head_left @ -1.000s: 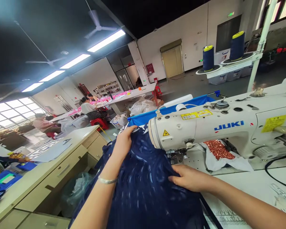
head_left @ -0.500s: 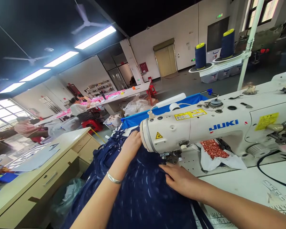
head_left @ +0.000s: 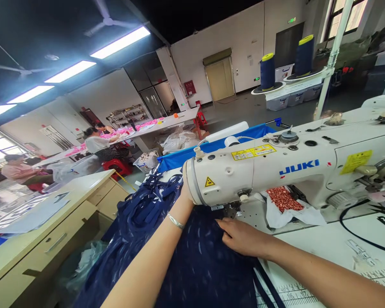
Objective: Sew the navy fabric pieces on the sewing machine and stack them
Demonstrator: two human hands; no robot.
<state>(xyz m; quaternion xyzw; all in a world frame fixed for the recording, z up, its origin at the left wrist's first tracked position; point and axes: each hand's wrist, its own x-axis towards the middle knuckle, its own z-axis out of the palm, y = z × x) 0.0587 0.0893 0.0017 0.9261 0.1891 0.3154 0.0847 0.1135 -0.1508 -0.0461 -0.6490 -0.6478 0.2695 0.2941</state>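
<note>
A JUKI sewing machine stands before me, with dark navy fabric spread under its head and hanging toward me. My left hand reaches behind the machine's round end, so its fingers are hidden; a silver bangle circles the wrist. Close to the presser foot, my right hand has its fingers curled in on the fabric's right edge. Navy straps lie heaped to the left of my left wrist. More narrow navy strips hang below my right hand.
Small copper-coloured pieces lie on white cloth under the machine arm. Two navy thread cones stand behind it. At left is a drawer desk; a blue cloth bin sits behind the machine. People sit at a far table.
My left hand has slid forward and right, behind the machine head, and its fingers are out of sight. My right hand stays at the fabric edge. The view has shifted slightly.
</note>
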